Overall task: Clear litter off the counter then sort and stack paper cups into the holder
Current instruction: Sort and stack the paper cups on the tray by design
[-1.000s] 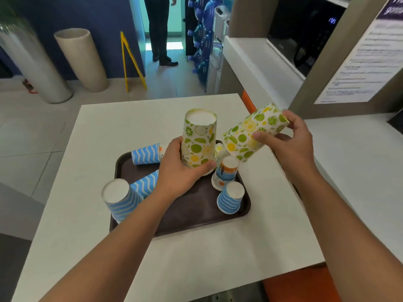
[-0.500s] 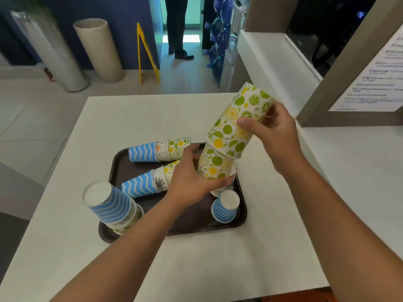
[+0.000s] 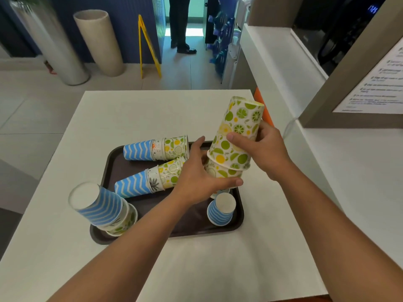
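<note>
Right hand (image 3: 267, 152) grips the upper inverted paper cup with green-and-yellow citrus print (image 3: 238, 131), thumb across its near side, fingers curled behind. That cup sits nested over a lower citrus-print paper cup (image 3: 220, 172), base up and tilted toward 1 o'clock. Left hand (image 3: 196, 173) wraps the lower cup near its rim, thumb underneath on the near side — both hands clamped on the two-cup stack, above the dark brown rectangular plastic tray (image 3: 152, 214).

Tray lies at centre of the white square table (image 3: 135, 112). On it:
- 10 o'clock: stack lying on its side, blue zigzag cup outermost, citrus cup at the open end (image 3: 156, 148).
- Centre-left: second lying stack of like makeup (image 3: 148, 180), its open end toward the left hand.
- 7 o'clock corner: inverted blue-striped stack (image 3: 100, 208), leaning — overhangs the tray edge.
- 5 o'clock: small inverted blue-striped paper cup (image 3: 221, 209), upright on its rim.
</note>
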A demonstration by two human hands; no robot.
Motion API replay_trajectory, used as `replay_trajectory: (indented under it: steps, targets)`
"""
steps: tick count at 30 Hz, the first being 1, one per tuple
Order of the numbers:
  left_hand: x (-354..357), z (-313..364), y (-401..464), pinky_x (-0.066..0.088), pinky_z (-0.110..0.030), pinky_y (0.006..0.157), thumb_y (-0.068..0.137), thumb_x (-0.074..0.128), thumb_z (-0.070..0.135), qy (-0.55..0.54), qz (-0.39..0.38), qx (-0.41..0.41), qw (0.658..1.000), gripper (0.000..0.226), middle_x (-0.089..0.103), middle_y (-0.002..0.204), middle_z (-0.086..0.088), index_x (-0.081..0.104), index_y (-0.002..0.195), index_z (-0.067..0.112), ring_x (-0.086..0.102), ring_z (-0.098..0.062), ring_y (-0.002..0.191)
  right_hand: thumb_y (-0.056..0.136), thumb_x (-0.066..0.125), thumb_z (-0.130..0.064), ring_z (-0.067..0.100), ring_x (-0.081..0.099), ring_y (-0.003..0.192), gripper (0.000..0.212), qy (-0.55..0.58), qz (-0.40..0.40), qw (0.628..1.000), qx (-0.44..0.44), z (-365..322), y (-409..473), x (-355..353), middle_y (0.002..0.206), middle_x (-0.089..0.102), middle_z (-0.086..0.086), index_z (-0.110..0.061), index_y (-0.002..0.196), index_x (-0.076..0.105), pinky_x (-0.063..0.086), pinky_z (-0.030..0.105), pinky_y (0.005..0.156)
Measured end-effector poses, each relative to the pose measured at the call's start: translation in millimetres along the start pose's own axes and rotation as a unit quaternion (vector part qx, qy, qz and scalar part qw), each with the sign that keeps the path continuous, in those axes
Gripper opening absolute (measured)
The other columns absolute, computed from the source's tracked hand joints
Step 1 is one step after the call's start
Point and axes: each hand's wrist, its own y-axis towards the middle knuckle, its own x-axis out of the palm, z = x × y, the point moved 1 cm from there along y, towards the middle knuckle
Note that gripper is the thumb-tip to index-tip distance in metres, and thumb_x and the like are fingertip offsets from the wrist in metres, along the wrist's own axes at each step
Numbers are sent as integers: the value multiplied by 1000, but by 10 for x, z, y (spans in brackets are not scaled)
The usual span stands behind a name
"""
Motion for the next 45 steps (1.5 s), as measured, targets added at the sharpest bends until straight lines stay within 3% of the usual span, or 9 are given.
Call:
replay_trajectory:
  steps: [4,7,11,14,17,22,27,38,45]
  targets:
    - [22,-14,83,42,-21,99,47,95,44,21,-25,14,999,133,53,127,20,16,153,28,52,1,120,70,84,-26,12,72,93,51,-11,25,1000,-9,89,110,-93,107,73,-3,-12,115,63,60,36,80]
    - [-40,-59,171,39,-24,106,49,94,47,49,-27,20,998,126,51,136,13,23,151,29,48,0,125,64,86,-37,13,72,93,60,-26,64,997,-22,137,203,-218,106,73,-3,-11,114,64,60,39,80]
    - [-218,-126,343,37,-21,105,63,91,33,92,0,13,996,101,49,141,8,34,147,24,48,-2,126,63,86,-39,12,72,94,62,-43,104,993,-30,169,382,-463,107,73,-3,-12,115,65,60,41,81]
    - [-282,-207,510,36,-22,104,76,81,33,172,27,9,985,79,49,141,3,43,143,18,47,-9,128,59,85,-47,11,72,93,67,-53,125,990,-30,187,542,-603,106,73,-4,-14,113,65,60,42,82]
    - [-251,-287,705,32,-18,96,83,74,36,250,5,0,968,67,49,140,-3,46,140,16,46,-15,129,56,84,-50,10,72,92,69,-69,127,989,-26,232,698,-660,105,73,-5,-16,113,65,60,41,81]
    - [-117,-291,1036,36,-30,104,80,73,50,345,-86,-12,935,77,49,139,-5,44,143,14,45,-21,129,54,83,-53,10,71,93,71,-80,117,990,-12,363,894,-687,106,72,-6,-17,113,65,60,41,81]
    - [-2,-339,1225,44,-36,102,77,73,56,397,-141,-25,907,80,55,134,-8,50,137,10,52,-25,124,67,86,-37,9,71,93,59,-62,118,991,-10,496,992,-647,107,72,-5,-13,115,63,60,38,82]
    - [-159,-432,1069,47,-31,93,74,77,55,424,-126,-13,897,77,56,126,-1,51,136,17,55,-17,112,64,84,-44,7,67,98,62,-44,114,992,-31,746,1272,-134,110,68,-6,-19,115,59,59,33,82]
    - [-235,-449,949,44,-33,98,77,73,55,463,-97,-15,881,74,55,127,-3,50,137,17,42,-23,129,65,85,-43,13,62,106,70,-112,16,993,-39,892,1312,124,119,63,-2,-15,121,53,56,34,87]
